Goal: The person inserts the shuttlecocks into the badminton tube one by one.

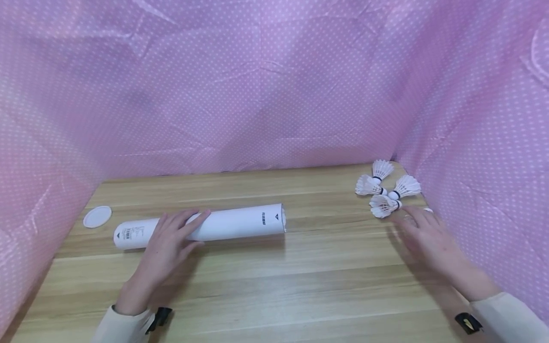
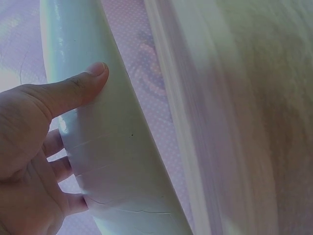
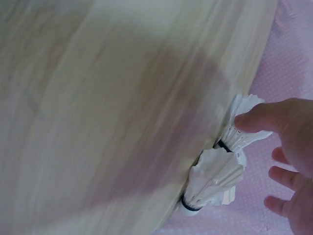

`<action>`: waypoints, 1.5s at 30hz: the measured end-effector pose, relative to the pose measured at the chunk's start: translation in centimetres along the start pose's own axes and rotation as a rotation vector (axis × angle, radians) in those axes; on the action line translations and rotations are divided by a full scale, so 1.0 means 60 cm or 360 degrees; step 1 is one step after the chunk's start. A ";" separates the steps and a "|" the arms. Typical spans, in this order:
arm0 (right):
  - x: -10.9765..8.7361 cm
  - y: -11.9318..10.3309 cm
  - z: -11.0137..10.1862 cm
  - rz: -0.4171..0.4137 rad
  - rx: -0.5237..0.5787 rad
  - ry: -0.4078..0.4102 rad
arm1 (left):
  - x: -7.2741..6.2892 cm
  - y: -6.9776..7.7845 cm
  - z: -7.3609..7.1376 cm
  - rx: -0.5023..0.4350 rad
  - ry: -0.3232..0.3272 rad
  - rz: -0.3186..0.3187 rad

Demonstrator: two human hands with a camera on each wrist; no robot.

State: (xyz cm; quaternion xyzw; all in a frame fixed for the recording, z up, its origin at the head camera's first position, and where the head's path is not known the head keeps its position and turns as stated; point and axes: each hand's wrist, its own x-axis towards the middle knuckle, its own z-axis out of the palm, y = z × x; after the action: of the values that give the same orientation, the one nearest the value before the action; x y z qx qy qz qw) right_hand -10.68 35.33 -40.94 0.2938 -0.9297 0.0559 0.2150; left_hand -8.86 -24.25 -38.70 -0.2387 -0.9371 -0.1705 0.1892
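A long white tube with small dark print lies sideways across the table. My left hand grips it left of its middle; in the left wrist view the thumb crosses the tube and the other fingers reach round its far side. My right hand is at the right, its fingers over a shuttlecock that it partly hides. From the right wrist, the thumb overlaps the feathers while the other visible fingers stay loose and apart. Just left of this hand lies another shuttlecock.
More white feather shuttlecocks lie grouped at the back right, among them an upper one and one pointing right. A round white lid lies at the left. Pink dotted cloth surrounds the wooden table at the back and sides.
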 end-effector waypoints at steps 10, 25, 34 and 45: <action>-0.020 0.014 0.005 -0.0038 -0.0174 -0.0111 | -0.004 0.001 0.001 0.0000 0.0009 0.0008; -0.026 0.033 0.019 -0.0152 -0.0223 -0.0035 | -0.002 0.003 0.002 -0.0009 -0.0009 0.0005; -0.015 0.035 0.019 -0.0281 -0.0251 0.0037 | 0.000 0.004 0.002 -0.0010 -0.0005 0.0029; -0.018 0.038 0.018 -0.0265 -0.0284 -0.0010 | -0.001 0.006 0.003 -0.0014 -0.0009 0.0034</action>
State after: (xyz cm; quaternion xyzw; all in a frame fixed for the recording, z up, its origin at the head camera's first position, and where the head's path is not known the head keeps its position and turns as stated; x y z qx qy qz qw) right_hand -11.59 37.53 -42.33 0.3500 -0.9040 -0.0460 0.2411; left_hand -8.70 -23.89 -38.78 -0.2501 -0.9342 -0.1720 0.1874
